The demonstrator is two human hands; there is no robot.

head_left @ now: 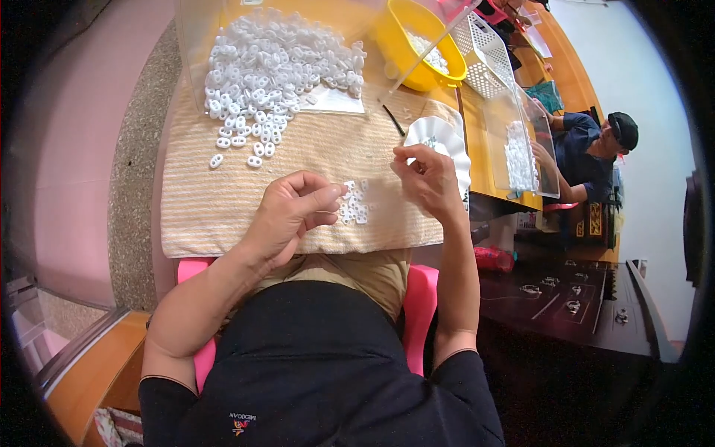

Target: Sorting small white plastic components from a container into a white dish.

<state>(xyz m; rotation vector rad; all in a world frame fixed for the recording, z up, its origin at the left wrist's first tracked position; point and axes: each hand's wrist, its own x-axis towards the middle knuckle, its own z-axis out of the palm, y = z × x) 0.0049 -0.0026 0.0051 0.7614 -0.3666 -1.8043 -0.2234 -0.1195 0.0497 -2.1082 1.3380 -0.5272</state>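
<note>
My left hand (290, 216) is closed in a pinch, with a small white plastic piece (345, 190) at the tips of thumb and forefinger. Just right of it, a little heap of small flat white pieces (361, 211) lies on the striped towel (195, 197). My right hand (432, 182) hovers past that heap with thumb and forefinger pressed together; whatever they may hold is too small to make out. Partly behind this hand sits a white wavy-rimmed dish (459, 153). Beyond my left hand spreads a large pile of white oval two-holed pieces (275, 67).
A thin black stick (393, 121) lies near the dish. Clear plastic panels (192, 59) flank the big pile. Farther off are a yellow basin (385, 46) and a white perforated basket (480, 56). At right, another person (588, 156) works beside a clear bin (550, 167) of white pieces.
</note>
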